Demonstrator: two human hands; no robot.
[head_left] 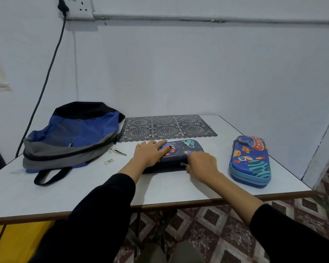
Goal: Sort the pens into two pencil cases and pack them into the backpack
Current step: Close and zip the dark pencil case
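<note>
Navy space-print pencil case (187, 147) | left grip (150, 153) spread atop | right grip (201, 164) pinching zip-pull (184, 164)

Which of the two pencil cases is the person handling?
The dark navy case: the left hand rests flat on its lid and the right hand pinches its zipper pull. The lighter blue case lies untouched to the right.

backpack (72, 137) lies left on the table (160, 188), both pencil cases (180, 152) right.

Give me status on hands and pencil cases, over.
Left hand presses dark pencil case; right hand pinches its zipper pull. Light blue pencil case closed, off right. Backpack left, small scraps between.
</note>
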